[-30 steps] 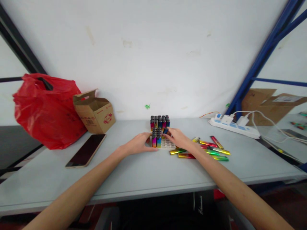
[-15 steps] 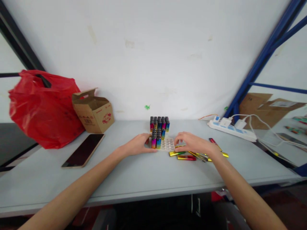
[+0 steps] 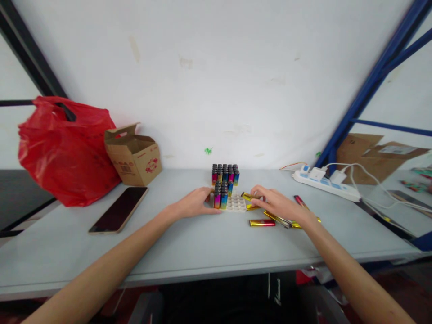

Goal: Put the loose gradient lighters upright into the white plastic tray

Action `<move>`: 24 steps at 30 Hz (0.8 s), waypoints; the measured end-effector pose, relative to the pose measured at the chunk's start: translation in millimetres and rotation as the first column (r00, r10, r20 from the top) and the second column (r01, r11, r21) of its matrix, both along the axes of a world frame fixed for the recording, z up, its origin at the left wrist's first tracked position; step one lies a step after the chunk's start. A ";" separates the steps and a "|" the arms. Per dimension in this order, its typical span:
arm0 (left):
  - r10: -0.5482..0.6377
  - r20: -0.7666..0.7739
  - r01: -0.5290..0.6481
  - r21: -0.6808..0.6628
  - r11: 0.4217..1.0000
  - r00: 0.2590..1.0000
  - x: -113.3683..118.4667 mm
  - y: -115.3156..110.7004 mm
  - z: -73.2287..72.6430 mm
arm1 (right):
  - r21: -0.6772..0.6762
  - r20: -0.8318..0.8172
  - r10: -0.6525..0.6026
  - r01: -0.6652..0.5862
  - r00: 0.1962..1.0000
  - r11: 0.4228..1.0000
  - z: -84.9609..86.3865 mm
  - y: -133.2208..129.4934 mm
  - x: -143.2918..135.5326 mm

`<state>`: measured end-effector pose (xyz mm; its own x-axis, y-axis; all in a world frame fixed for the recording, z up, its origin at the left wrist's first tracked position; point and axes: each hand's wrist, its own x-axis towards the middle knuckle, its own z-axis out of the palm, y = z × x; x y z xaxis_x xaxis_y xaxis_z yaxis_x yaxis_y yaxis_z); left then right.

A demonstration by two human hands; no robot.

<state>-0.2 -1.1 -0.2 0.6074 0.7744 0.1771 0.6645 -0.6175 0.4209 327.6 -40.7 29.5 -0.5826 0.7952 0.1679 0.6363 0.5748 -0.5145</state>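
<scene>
My left hand (image 3: 192,203) curves round the left end of a white tray (image 3: 236,207) with rows of round sockets, thumb along its front. Upright lighters (image 3: 220,200) with black tops and pink, blue and yellow bodies fill the tray's left part; sockets on the right are bare. Over the tray's right edge, my right hand (image 3: 270,200) pinches a shiny gold lighter (image 3: 247,196) in its fingertips. Below that hand lie several loose shiny lighters, among them a gold-and-red lighter (image 3: 262,222). My fingers partly hide the held one.
Behind the tray stands a block of upright lighters (image 3: 225,174). To the left are a phone (image 3: 119,209), an open cardboard box (image 3: 138,164) and a red plastic bag (image 3: 67,153). A power strip (image 3: 326,185) with white cables lies at the right, near a blue metal frame (image 3: 364,90).
My right hand has lifted slightly and now holds a gold lighter above the tray's right edge. The yellow-and-green lighter no longer lies in front. My left hand stays at the tray.
</scene>
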 end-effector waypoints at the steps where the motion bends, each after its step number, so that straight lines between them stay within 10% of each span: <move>1: -0.003 0.001 0.003 0.000 1.000 1.000 0.1 0.0 0.0 | -0.021 -0.041 -0.033 0.032 0.999 0.999 3.7 3.4 0.8; 7: -0.014 0.003 0.014 -0.013 1.000 1.000 0.6 0.1 1.1 | -0.029 -0.426 -0.168 0.173 0.889 0.985 14.0 48.1 -15.9; 13: -0.013 0.010 0.013 -0.017 1.000 1.000 -0.3 0.1 1.0 | -0.323 -0.780 -0.236 -0.051 0.580 0.945 -7.2 63.6 -52.0; 17: -0.011 0.003 0.011 -0.005 1.000 1.000 0.1 -0.2 1.0 | -0.342 -0.777 -0.211 -0.117 0.593 0.932 -15.0 53.6 -65.0; 24: -0.016 0.013 0.016 0.006 1.000 1.000 0.2 -0.3 0.4 | -0.234 -0.671 -0.282 0.164 0.686 0.958 -24.1 50.9 -74.3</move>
<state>0.0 -1.5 0.2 0.6175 0.7634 0.1897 0.6490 -0.6307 0.4255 253.3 10.1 5.4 -0.1503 0.9345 0.3226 0.1662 0.3455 -0.9236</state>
